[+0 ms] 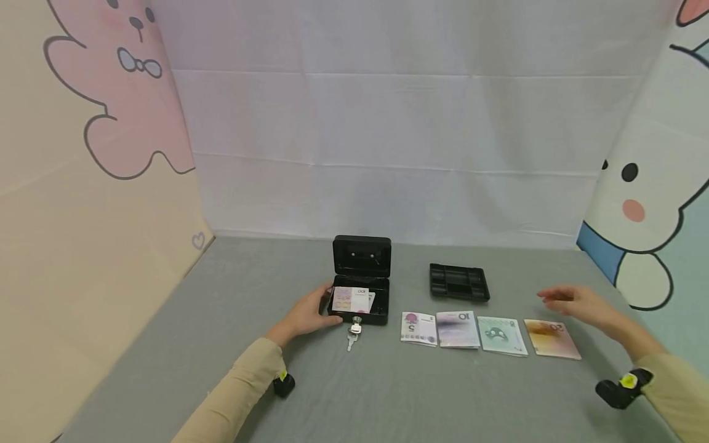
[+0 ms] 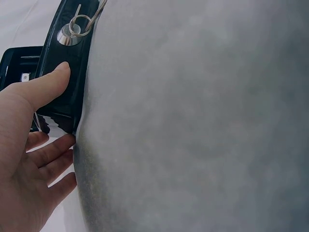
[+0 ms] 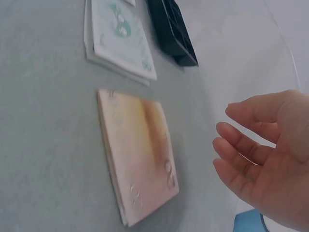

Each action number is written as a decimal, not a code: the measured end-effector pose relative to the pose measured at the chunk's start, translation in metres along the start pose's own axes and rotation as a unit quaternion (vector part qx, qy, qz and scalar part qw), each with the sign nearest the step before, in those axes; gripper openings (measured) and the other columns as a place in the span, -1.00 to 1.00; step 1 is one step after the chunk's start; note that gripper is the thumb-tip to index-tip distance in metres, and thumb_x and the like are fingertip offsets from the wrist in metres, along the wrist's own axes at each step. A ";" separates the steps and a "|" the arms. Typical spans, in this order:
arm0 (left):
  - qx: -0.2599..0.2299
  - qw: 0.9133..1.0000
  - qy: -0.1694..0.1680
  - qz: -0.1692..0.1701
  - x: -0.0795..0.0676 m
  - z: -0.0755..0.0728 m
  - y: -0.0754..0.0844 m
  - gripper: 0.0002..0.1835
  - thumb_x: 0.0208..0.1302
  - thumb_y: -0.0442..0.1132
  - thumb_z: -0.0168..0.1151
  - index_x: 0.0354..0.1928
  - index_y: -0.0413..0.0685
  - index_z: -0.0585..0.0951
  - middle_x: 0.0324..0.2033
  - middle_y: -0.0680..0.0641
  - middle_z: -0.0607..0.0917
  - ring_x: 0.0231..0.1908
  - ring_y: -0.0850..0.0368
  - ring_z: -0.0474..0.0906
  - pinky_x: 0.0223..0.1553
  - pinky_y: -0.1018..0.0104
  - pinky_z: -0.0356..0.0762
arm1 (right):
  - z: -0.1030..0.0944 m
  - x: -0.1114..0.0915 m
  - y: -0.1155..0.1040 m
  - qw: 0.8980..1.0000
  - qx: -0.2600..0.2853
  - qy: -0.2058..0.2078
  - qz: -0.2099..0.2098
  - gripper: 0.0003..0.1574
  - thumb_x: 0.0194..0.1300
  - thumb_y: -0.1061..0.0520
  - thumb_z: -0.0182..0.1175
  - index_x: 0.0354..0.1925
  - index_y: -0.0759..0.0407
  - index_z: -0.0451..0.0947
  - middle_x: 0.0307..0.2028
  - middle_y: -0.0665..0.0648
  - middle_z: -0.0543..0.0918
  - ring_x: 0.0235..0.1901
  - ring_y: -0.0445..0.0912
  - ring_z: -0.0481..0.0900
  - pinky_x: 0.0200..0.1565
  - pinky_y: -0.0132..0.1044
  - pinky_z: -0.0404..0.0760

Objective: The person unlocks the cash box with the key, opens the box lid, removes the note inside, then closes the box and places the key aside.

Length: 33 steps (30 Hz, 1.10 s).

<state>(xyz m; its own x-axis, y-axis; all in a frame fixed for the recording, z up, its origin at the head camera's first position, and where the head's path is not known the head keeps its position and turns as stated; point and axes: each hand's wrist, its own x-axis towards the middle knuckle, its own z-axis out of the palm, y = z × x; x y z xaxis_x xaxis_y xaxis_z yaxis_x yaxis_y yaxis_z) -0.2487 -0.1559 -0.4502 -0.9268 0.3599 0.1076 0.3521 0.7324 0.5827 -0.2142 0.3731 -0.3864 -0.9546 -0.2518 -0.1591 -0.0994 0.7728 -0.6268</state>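
A black cash box (image 1: 361, 319) stands with its lid (image 1: 362, 256) raised. Inside lie banknotes (image 1: 351, 299), and a key ring with keys (image 1: 353, 338) hangs from its front lock. My left hand (image 1: 309, 312) holds the box at its front left corner; in the left wrist view the thumb lies on the front face and the fingers reach along the side. My right hand (image 1: 578, 304) hovers with relaxed fingers and nothing in them. Nearest to it is an orange-brown bundle of notes marked 20 (image 3: 140, 154), apart from the fingertips.
Left of that bundle, in a row, lie a green bundle (image 1: 502, 336), a bluish-purple bundle marked 10 (image 1: 457, 330) and a purple bundle marked 5 (image 1: 418, 328). Behind them sits a black compartment tray (image 1: 459, 282). A grey cloth covers the table (image 1: 388, 394); white fabric hangs behind.
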 end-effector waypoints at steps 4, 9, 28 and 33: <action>0.001 1.000 0.006 0.005 0.000 0.001 -0.002 -0.14 -0.08 -0.08 0.42 0.24 -0.30 0.26 -0.09 -0.18 0.55 -0.04 -0.04 0.46 0.00 0.03 0.37 | 0.003 0.010 -0.016 1.000 0.005 -0.004 -0.009 -0.46 0.33 0.09 0.01 0.09 0.50 0.32 -0.04 0.46 0.48 -0.10 0.17 0.48 -0.15 0.00 0.52; 0.003 1.000 0.004 0.003 -0.001 0.000 -0.001 -0.13 -0.08 -0.07 0.42 0.24 -0.29 0.26 -0.08 -0.18 0.55 -0.04 -0.04 0.46 -0.01 0.03 0.37 | 0.007 0.026 -0.038 1.000 0.005 -0.017 -0.016 -0.39 0.32 0.00 0.01 0.12 0.47 0.32 -0.03 0.42 0.49 -0.11 0.15 0.47 -0.14 0.01 0.51; 0.008 1.000 -0.004 -0.012 0.000 -0.001 0.002 -0.14 -0.08 -0.07 0.41 0.25 -0.25 0.26 -0.07 -0.17 0.54 -0.06 -0.03 0.46 -0.01 0.05 0.37 | 0.044 0.079 -0.128 0.989 0.056 -0.068 -0.120 -0.48 0.27 0.02 0.10 0.07 0.37 0.42 -0.02 0.34 0.53 -0.08 0.03 0.52 -0.08 -0.12 0.50; 0.011 1.000 -0.002 -0.006 0.000 -0.001 0.001 -0.14 -0.08 -0.07 0.41 0.25 -0.27 0.26 -0.08 -0.18 0.55 -0.06 -0.03 0.47 -0.01 0.06 0.38 | 0.060 0.091 -0.148 0.985 0.061 -0.073 -0.141 -0.55 0.27 0.07 0.10 0.02 0.35 0.47 -0.06 0.28 0.57 -0.09 0.01 0.53 -0.10 -0.16 0.51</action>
<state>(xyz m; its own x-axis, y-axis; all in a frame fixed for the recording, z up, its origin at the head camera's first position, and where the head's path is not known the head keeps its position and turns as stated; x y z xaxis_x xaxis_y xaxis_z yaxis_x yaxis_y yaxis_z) -0.2485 -0.1555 -0.4489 -0.9303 0.3533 0.0982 0.3441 0.7485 0.5668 -0.2698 0.2007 -0.3533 -0.8418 -0.5355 -0.0680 -0.3123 0.5860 -0.7477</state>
